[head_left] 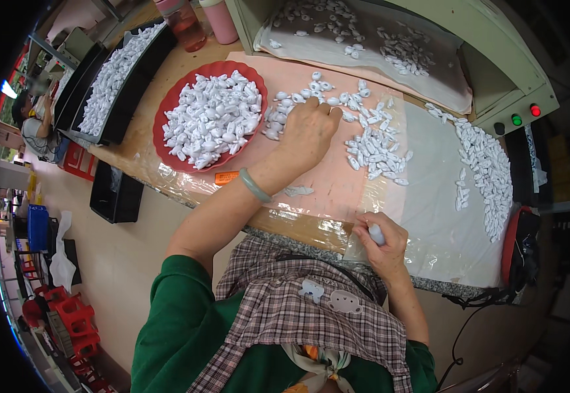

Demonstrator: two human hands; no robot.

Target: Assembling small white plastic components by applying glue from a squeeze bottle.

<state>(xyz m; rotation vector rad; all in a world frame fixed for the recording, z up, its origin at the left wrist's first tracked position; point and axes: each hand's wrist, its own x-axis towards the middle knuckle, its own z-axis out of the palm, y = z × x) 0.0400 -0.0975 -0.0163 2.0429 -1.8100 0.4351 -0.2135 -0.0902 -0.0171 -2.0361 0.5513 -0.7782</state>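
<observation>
Left arm: extended forward across the worktop from the lower left, elbow bent, palm down. The left hand [311, 131] is arched at the knuckles, its fingers directed down at the small white pieces [373, 150]; its fingertips are hidden, so whether they pinch a piece cannot be told. A smooth, pale green bangle [255, 186] encircles the forearm near the wrist.

Right arm: bent, forearm angled up and inward from the lower right. The right hand [387, 247] is at the near edge of the worktop, fingers curled around a whitish rounded object [376, 234], of which only part shows.

The white pieces lie in loose groups around the left hand, on a pink sheet [324, 190]. They are smooth and glossy; those to its left appear rounded, those to its right more elongated. More are heaped in a red bowl [167, 154] with a scalloped rim, left of the hand, and in a long black tray [134, 95] farther left. A further band of pieces lies along the far right side of a pale, slightly wrinkled sheet [429, 216]. Beyond stands a grey-green box-shaped housing [521, 108] with a wide opening, pieces spread inside
</observation>
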